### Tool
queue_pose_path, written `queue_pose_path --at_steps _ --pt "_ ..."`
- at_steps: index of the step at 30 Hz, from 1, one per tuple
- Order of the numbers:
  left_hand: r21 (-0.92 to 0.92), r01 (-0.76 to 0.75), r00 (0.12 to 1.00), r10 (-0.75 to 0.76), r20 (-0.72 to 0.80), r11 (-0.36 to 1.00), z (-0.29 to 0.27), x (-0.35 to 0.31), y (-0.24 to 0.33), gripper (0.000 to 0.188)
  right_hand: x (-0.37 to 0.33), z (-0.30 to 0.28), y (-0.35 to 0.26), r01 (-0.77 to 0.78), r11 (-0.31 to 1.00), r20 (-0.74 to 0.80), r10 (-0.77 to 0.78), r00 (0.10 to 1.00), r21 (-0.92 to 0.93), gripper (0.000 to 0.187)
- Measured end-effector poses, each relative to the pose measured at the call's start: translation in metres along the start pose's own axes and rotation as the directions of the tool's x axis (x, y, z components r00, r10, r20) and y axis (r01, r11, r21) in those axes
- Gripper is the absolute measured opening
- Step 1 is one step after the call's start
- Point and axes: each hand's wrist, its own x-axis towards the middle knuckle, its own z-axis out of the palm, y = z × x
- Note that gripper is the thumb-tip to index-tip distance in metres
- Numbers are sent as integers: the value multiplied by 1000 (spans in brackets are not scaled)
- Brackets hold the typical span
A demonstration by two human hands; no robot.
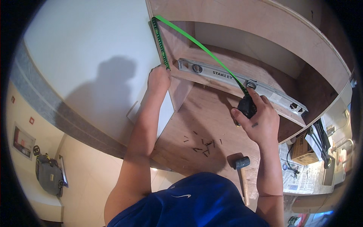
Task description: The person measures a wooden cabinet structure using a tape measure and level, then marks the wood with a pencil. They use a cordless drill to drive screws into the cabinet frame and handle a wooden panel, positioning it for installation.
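The person's left hand (159,78) is pinning the green tape (160,41) against the plywood cabinet's edge (172,81), fingers closed on it, while the right hand (259,119) is gripping the tape measure case (246,107) beside the spirit level (242,86), looping the tape back.

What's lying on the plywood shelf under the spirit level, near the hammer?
A scatter of small dark nails lies loose on the plywood shelf, left of the hammer. The right hand and its forearm cover the shelf's right part.
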Motion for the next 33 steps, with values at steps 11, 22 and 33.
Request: queue_pose_path --at_steps 11,22,33 --pt "-37 -66 996 64 -62 997 5 0 -5 18 -1 -3 6 14 1000 -47 -14 999 6 76" --pt "-55 -50 998 47 -49 997 4 1 -7 17 8 4 -5 52 998 -68 -51 996 22 77" --pt "-216 -194 974 162 -157 957 -7 -16 31 19 -36 -32 28 11 990 -121 6 993 141 76"
